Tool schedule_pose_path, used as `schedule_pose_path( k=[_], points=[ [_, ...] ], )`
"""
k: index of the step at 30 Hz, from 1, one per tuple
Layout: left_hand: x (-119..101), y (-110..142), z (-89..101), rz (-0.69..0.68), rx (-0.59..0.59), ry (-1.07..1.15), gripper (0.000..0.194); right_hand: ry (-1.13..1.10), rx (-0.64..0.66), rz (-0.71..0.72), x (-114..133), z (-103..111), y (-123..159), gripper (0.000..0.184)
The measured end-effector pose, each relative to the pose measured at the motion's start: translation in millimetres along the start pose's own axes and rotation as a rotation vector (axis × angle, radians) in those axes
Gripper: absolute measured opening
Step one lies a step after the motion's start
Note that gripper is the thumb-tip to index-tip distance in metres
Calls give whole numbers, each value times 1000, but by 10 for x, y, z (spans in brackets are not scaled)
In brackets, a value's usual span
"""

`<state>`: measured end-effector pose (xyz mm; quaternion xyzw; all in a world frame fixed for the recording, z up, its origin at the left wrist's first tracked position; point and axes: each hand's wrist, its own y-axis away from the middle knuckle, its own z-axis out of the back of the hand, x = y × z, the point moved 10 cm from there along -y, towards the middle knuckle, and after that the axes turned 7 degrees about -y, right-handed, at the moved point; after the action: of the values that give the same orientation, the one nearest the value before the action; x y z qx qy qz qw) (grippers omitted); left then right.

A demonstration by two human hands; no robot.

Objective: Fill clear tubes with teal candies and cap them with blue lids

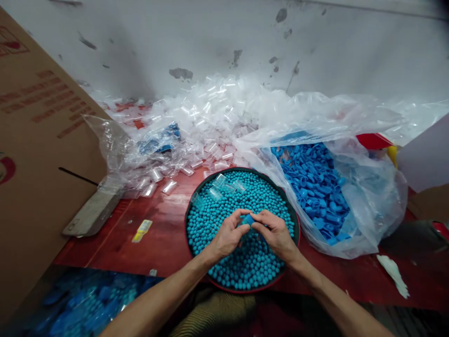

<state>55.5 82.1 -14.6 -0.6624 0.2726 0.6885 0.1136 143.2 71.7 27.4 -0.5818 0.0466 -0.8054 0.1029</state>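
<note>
Between pinched fingers (260,218), a blue piece (249,219).

My bare left forearm (168,291) and bare right forearm (324,288) rise from the bottom edge, slanting inward. My bare left hand (228,234) and bare right hand (275,232) come together near the centre, fingertips close, each thumb and index finger pinched, the other fingers curled.

You get dim, cool light: clear plastic pieces (170,186) glint white, and the red tabletop (159,234) carries a dull sheen. Toward the left edge, your cardboard box (45,154) looks stretched and soft; the top-right corner is dark.
</note>
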Motion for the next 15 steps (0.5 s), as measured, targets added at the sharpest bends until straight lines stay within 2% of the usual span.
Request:
schedule_pose_path(
  k=[2,4,6,8,10,11,12,15],
  points=[
    [24,0,3,26,-41,43,32,10,-82,24,14,32,26,22],
    [60,-1,-23,64,-16,111,34,-68,-102,-44,-57,49,32,23],
    [83,1,-28,89,29,151,36,-267,-19,-200,-191,-2,41,24],
    [91,5,21,101,41,174,39,-523,116,-351,-263,-103,92,29],
    [92,11,72,110,42,209,43,-693,199,-414,-242,-149,147,40],
    [91,16,76,117,54,227,44,-720,202,-406,-223,-135,158,46],
    [89,23,69,123,72,239,45,-706,174,-385,-215,-100,159,48],
    [77,50,30,126,126,217,44,-594,1,-334,-248,52,130,35]
  ],
)
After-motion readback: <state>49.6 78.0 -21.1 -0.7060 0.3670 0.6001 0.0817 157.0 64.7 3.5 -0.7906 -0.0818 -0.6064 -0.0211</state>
